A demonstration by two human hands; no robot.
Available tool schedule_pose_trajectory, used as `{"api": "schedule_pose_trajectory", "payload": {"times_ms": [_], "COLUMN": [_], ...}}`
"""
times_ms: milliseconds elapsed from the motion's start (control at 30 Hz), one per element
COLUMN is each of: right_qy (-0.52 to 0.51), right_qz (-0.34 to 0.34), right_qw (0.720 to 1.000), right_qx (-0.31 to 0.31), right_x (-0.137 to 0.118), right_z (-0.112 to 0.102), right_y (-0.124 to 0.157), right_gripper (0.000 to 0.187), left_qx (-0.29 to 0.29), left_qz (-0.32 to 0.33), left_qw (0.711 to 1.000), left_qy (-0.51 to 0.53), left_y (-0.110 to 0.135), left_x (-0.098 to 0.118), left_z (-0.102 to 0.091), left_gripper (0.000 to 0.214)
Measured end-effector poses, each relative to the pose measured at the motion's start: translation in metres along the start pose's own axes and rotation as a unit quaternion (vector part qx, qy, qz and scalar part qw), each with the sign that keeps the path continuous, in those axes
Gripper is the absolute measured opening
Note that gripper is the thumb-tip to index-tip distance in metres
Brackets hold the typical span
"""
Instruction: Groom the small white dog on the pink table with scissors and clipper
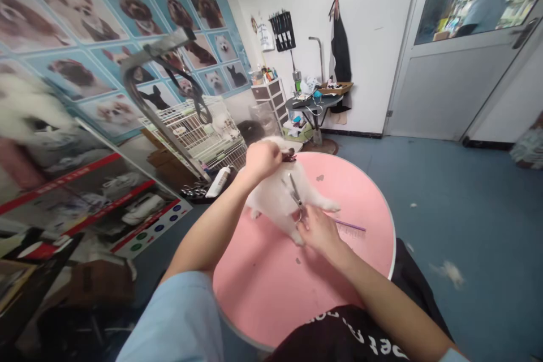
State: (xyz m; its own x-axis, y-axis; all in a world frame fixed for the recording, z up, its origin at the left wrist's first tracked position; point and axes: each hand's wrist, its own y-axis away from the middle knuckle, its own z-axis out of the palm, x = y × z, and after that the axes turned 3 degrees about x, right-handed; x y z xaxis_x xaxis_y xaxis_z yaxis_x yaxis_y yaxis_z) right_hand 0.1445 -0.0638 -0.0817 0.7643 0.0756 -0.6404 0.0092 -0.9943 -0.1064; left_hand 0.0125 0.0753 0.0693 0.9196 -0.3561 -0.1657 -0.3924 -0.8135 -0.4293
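Note:
A fluffy white dog (pixel 271 198) stands on the round pink table top (pixel 271 294). My left hand (pixel 263 159) is closed at the side of the dog's head, by its muzzle; the fingertips are mostly hidden. A small dark shape, seemingly the dog's nose and mouth, shows just past the knuckles. In my right hand (pixel 320 231) is a pair of scissors (pixel 297 197), fingers at the handle loops. Its blades point up along the dog's chest, slightly apart. Right of that hand, a purple-backed comb (pixel 351 226) lies on the table.
A metal grooming arm (pixel 136 90) with a hanging loop rises at the left. Behind the dog are a white wire cage (pixel 199 130) and a white bottle (pixel 219 182). A small dark table (pixel 314 103) holds clutter. Fur clumps (pixel 452 274) lie on the blue floor. A person (pixel 486 5) shows through the door window.

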Motion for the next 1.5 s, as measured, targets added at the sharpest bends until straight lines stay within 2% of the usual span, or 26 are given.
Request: {"api": "schedule_pose_trajectory", "payload": {"times_ms": [67, 167, 433, 800, 1100, 1500], "right_qy": [-0.019, -0.042, -0.061, -0.043, -0.046, -0.039], "right_qz": [-0.009, -0.017, -0.036, -0.032, -0.026, -0.028], "right_qw": [1.000, 0.999, 0.997, 0.999, 0.998, 0.999], "right_qx": [0.008, -0.011, -0.028, -0.003, -0.015, 0.005], "right_x": [0.005, 0.010, 0.009, 0.008, 0.011, 0.015], "right_z": [-0.003, -0.007, -0.009, 0.001, 0.000, 0.004], "right_y": [-0.002, -0.004, -0.005, -0.006, -0.010, -0.019], "right_gripper": [0.024, 0.023, 0.020, 0.021, 0.022, 0.020], "left_qx": [0.008, 0.011, 0.013, 0.016, 0.011, 0.018], "left_qz": [-0.005, -0.018, -0.043, -0.051, -0.059, -0.062], "left_qw": [1.000, 1.000, 0.999, 0.998, 0.998, 0.997], "left_qy": [0.001, 0.005, 0.019, 0.024, 0.019, 0.031], "left_y": [0.004, 0.011, 0.026, 0.026, 0.026, 0.026], "left_x": [-0.003, -0.008, -0.019, -0.021, -0.020, -0.024], "left_z": [-0.001, 0.000, 0.003, 0.004, 0.001, 0.002], "left_gripper": [0.027, 0.027, 0.028, 0.025, 0.024, 0.023]}}
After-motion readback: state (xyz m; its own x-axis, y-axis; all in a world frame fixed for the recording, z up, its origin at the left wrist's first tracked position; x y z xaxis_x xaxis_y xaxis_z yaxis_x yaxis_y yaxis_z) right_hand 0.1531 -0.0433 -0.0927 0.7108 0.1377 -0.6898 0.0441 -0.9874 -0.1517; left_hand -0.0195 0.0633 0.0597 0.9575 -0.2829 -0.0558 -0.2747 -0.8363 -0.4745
